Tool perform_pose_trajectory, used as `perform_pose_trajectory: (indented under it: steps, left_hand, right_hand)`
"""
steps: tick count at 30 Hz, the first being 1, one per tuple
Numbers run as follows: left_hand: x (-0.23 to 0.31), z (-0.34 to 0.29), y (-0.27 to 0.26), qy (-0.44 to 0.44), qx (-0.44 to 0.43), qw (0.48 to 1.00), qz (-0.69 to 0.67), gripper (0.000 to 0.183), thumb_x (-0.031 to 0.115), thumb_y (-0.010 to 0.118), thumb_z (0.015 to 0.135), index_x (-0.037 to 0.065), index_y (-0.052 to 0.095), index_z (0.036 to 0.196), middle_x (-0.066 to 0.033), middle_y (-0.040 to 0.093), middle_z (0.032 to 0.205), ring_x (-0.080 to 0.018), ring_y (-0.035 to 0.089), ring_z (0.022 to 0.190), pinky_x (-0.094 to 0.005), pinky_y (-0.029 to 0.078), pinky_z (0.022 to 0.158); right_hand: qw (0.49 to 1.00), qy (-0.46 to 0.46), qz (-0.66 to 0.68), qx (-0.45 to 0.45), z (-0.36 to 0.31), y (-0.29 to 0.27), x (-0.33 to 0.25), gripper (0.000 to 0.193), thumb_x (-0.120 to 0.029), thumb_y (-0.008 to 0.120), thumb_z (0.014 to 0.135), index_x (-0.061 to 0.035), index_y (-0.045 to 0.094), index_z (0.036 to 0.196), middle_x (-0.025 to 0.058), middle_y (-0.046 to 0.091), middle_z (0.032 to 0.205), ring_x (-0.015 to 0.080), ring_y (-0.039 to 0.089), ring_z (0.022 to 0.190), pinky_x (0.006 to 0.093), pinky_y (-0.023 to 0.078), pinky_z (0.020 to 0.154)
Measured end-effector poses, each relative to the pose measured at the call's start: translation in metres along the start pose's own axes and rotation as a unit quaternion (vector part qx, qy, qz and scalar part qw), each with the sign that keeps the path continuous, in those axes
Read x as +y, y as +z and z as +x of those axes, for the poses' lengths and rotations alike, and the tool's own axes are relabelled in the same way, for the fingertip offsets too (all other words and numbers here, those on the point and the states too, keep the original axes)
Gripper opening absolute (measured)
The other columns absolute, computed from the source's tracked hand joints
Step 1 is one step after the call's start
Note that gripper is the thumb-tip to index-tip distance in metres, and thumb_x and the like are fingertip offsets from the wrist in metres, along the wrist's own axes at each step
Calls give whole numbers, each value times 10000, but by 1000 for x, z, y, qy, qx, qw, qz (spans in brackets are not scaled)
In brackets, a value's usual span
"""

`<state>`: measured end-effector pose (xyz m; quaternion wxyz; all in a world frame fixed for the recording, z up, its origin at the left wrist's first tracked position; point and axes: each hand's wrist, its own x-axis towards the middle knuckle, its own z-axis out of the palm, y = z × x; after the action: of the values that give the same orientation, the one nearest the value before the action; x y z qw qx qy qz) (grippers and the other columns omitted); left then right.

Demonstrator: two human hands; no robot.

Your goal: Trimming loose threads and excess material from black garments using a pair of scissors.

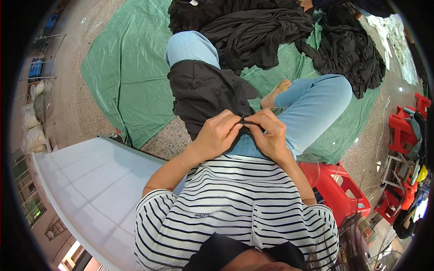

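Observation:
A black buttoned garment [199, 90] lies across my left thigh, with a dark button showing near its right edge. My left hand [220, 131] pinches the garment's edge between thumb and fingers. Close beside it, my right hand [270, 131] pinches the same edge, so a short folded strip stretches between the two sets of fingertips. Both hands are in front of my waist. What lies under the fingertips is too small to make out.
A green tarp [122, 67] covers the floor, with heaps of black cloth [257, 36] at the far side and right. A white panel [90, 189] stands at my left. Near my right side is a red plastic stool [332, 187]; more red stools [400, 133] stand farther right.

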<state>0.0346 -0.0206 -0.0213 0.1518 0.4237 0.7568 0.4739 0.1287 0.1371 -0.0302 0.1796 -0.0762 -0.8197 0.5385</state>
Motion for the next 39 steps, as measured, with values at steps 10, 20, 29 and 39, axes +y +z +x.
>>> perform_pose_trajectory:
  steps: [10,20,29,39]
  left_hand:
    - [8,-1,9,-147,59,976,-149,58,-28,637,792,-56,605,830,-78,548,711,-148,517,609,-258,412,565]
    - [4,-9,19,-269,87,940,-192,63,15,649,816,-38,619,830,-22,608,686,-41,500,631,-219,413,565]
    - [-27,-14,6,-385,48,856,-341,457,412,570,960,-8,692,828,11,622,739,-42,526,696,-207,427,666]
    - [-22,4,1,-401,-81,783,-469,281,298,595,956,26,666,942,25,625,810,-28,546,720,-179,438,643]
  right_hand:
    - [937,228,264,-26,-1,1,8,61,25,675,821,13,671,881,22,629,801,95,561,709,221,437,660]
    - [799,376,467,-45,-4,9,21,47,-11,668,862,0,658,907,4,636,810,57,564,726,196,446,670]
    - [997,52,53,-1,-1,7,-14,115,-34,752,727,-25,693,824,65,617,728,166,573,621,273,423,569]
    - [982,-156,-90,-55,-6,17,-19,193,-56,756,696,-61,687,876,22,609,731,184,570,605,314,390,538]
